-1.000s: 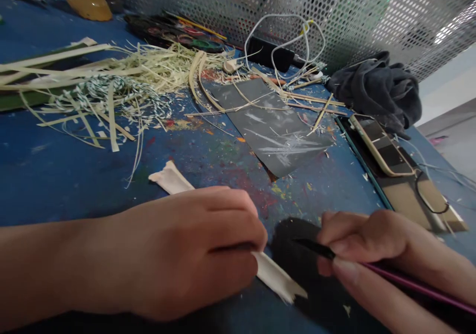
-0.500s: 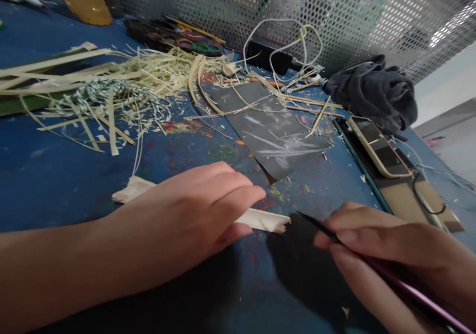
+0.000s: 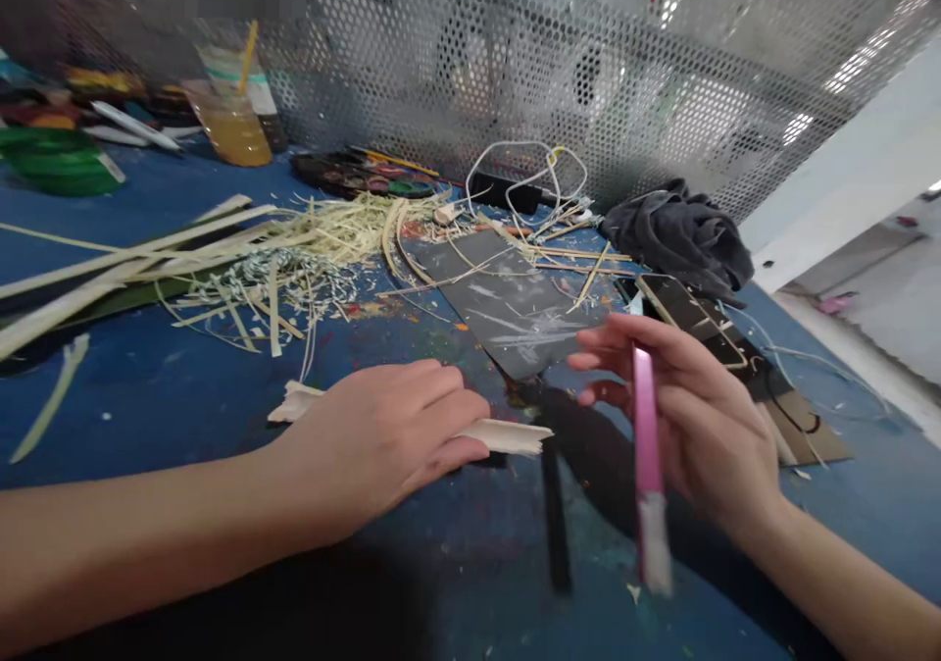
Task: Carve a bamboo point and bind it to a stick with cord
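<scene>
Holding a pale strip (image 3: 513,435) at left, a pink tool (image 3: 648,426) at right.

Pale flat strip (image 3: 515,435), near side of dark grey rectangular sheet (image 3: 500,298): middle hidden under left grip (image 3: 393,426). Slim pink rod-shaped tool (image 3: 647,455), right of sheet: whitish lower end blurred. Green translucent container (image 3: 59,163), far left of sheet: edge-cropped.

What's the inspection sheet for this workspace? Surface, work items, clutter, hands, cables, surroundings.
Surface: blue table, paint-stained.
Work items: pale strip, right end ragged; pink tool, lower end blurred.
Clutter: heap of shavings, gray sheet, dark cloth, container of amber liquid.
Hands: left hand grips the strip; right hand holds the tool apart from it.
Cables: white cable looped beyond the sheet; thin cable at right.
Surroundings: perforated metal screen behind the table.
</scene>
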`<state>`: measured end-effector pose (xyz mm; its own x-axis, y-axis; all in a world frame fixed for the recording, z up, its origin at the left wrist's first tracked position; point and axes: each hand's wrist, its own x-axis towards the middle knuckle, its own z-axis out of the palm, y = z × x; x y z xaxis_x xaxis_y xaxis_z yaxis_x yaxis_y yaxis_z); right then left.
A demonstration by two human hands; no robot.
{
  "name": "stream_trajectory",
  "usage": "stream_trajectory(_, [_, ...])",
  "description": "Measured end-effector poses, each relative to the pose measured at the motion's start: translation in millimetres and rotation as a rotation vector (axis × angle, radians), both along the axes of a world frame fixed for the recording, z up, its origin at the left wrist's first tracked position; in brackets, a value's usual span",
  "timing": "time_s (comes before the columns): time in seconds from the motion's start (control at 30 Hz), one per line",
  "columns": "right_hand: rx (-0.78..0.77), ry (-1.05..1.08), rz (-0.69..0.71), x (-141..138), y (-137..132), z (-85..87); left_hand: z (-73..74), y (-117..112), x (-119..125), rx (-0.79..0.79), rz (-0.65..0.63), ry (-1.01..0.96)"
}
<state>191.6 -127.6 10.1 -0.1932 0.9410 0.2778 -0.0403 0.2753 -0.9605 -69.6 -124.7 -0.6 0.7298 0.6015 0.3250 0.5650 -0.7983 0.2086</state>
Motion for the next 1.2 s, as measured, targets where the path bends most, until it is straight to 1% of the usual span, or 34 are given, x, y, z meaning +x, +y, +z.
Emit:
stream_trajectory(0.07, [-0.194, 0.239, 0.017, -1.1, 5.5, 2.9, 14.9, 1.1, 1.4, -0.039, 0.036, -0.086])
stream_trajectory(0.13, [-0.325, 0.352, -0.015, -1.3, 10.2, 5.7, 36.3, 3.2, 5.4, -0.177, 0.122, -0.233])
stream_trajectory(0.17, [-0.349, 0.372, -0.04, -1.2, 11.6, 7.2, 47.4, 4.1, 8.7, -0.287, 0.174, -0.32])
stream_trajectory(0.2, [-0.352, 0.377, -0.064, -1.1, 12.3, 8.8, 57.4, 4.7, 12.9, -0.432, 0.195, -0.409])
stream_trajectory(0.27, [-0.321, 0.363, -0.082, -0.9, 11.1, 11.8, 70.7, 4.7, 23.3, -0.798, 0.169, -0.59])
stream_trajectory(0.33, [-0.265, 0.328, -0.062, -0.4, 7.9, 13.8, 73.1, 3.6, 35.1, -1.158, 0.063, -0.719])
stream_trajectory(0.37, [-0.231, 0.295, -0.049, 0.0, 6.2, 14.0, 71.0, 3.2, 40.8, -1.294, 0.007, -0.752])
stream_trajectory(0.4, [-0.193, 0.255, -0.044, 0.6, 4.7, 13.6, 67.8, 3.4, 46.1, -1.391, -0.033, -0.772])
stream_trajectory(0.43, [-0.157, 0.208, -0.052, 1.4, 3.7, 12.7, 64.5, 4.4, 50.6, -1.451, -0.05, -0.779])
stream_trajectory(0.47, [-0.123, 0.157, -0.071, 2.4, 3.4, 11.4, 61.9, 6.2, 54.4, -1.466, -0.037, -0.773])
stream_trajectory(0.5, [-0.092, 0.101, -0.092, 3.6, 3.7, 9.8, 60.8, 8.8, 57.3, -1.435, 0.004, -0.749])
stream_trajectory(0.53, [-0.056, 0.043, -0.116, 4.9, 4.6, 8.2, 61.6, 12.1, 59.5, -1.358, 0.056, -0.699])
stream_trajectory(0.6, [0.033, -0.094, -0.163, 7.7, 7.5, 5.5, 68.8, 19.7, 62.6, -1.109, 0.137, -0.538])
stream_trajectory(0.67, [0.152, -0.246, -0.216, 10.6, 10.3, 4.2, 79.4, 26.4, 65.9, -0.872, 0.17, -0.36])
stream_trajectory(0.73, [0.276, -0.38, -0.246, 13.3, 11.7, 3.6, 86.9, 30.2, 70.8, -0.747, 0.184, -0.248])
stream_trajectory(0.8, [0.394, -0.475, -0.23, 15.5, 11.4, 2.7, 86.8, 31.0, 76.7, -0.692, 0.21, -0.216])
stream_trajectory(0.87, [0.517, -0.537, -0.201, 16.4, 10.0, 1.6, 80.5, 29.7, 81.8, -0.67, 0.223, -0.235])
stream_trajectory(0.93, [0.638, -0.591, -0.18, 15.8, 8.2, 0.7, 73.5, 27.4, 84.8, -0.663, 0.211, -0.257])
stream_trajectory(1.0, [0.726, -0.639, -0.172, 14.2, 6.4, 0.7, 70.5, 24.3, 85.3, -0.651, 0.189, -0.259])
stream_trajectory(1.1, [0.756, -0.659, -0.176, 11.7, 3.7, 2.7, 74.1, 19.3, 82.7, -0.608, 0.162, -0.221])
stream_trajectory(1.2, [0.719, -0.659, -0.151, 11.0, 1.1, 4.3, 78.8, 15.2, 78.6, -0.582, 0.157, -0.169])
